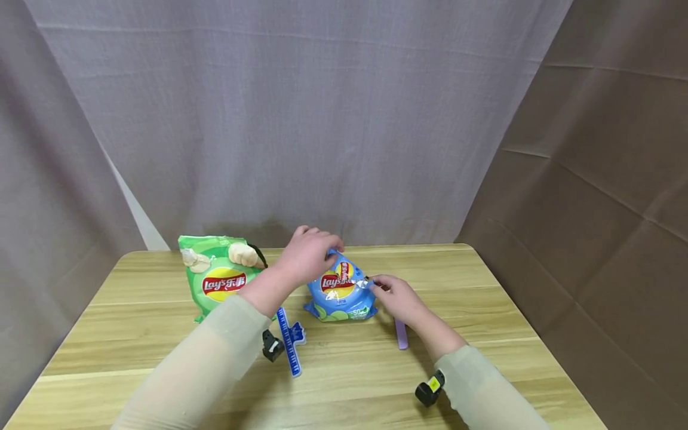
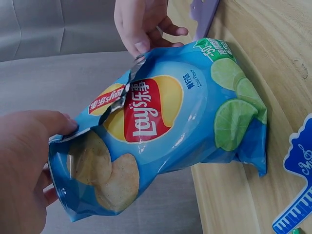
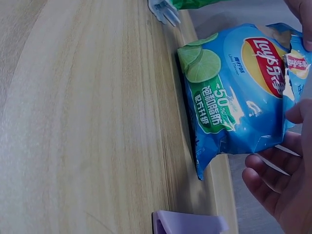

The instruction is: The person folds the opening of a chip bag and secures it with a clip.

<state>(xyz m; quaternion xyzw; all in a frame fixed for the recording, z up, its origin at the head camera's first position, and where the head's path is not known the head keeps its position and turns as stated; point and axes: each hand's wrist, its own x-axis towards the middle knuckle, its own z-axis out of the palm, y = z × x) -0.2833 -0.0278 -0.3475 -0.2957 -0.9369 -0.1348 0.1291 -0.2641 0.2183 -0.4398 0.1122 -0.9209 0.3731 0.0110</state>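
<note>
A blue Lay's lime chip bag stands on the wooden table, its torn top edge showing silver and folded over the front. My left hand grips the bag's upper left corner, thumb on the front and fingers behind, as the left wrist view shows. At the opposite corner, my right hand pinches the folded edge with its thumb in front; the other fingers curve loosely behind the bag. Close to my right hand lies a purple clip-like strip, partly covered by it in the head view.
A green Lay's bag stands at the left, partly behind my left forearm. Between the bags and the front lies a blue piano-key-patterned clip. Grey curtains hang behind the table, brown ones at the right.
</note>
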